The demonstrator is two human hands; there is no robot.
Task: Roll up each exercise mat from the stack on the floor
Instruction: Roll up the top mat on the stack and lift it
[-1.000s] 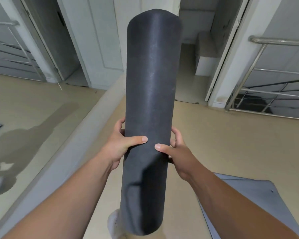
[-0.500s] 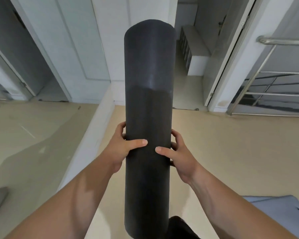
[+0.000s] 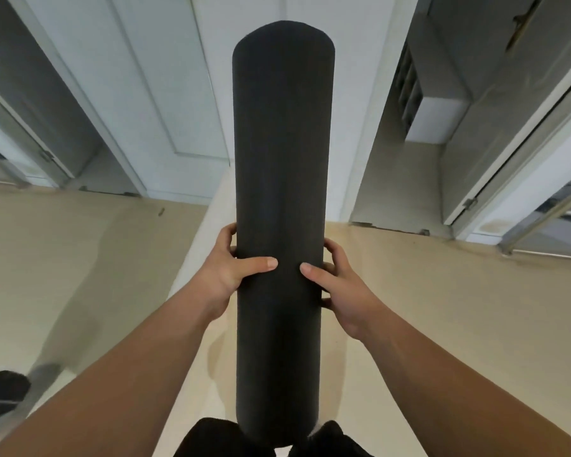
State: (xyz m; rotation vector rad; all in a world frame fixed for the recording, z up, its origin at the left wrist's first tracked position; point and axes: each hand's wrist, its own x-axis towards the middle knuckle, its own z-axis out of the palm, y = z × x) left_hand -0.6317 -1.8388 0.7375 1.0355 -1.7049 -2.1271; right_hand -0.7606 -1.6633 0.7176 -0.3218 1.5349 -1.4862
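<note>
Two-handed grip on a rolled exercise mat (image 3: 279, 159), upright in the middle of the frame.

Dark grey, tightly rolled, reaching from the top centre down almost to the bottom edge, lower end in front of dark clothing (image 3: 211, 440). Clasped at mid-height: left hand (image 3: 226, 275) curled round the left side, thumb laid across the front; right hand (image 3: 342, 288) curled round the right side at the same height, thumb pointing inward, thumb tips near but apart. Fingers wrapped behind, mostly hidden. Beyond, beige floor (image 3: 459, 308), white door (image 3: 165, 94) at upper left, white cabinet (image 3: 432, 120) at upper right, metal railing (image 3: 548, 209) at the right edge.
</note>
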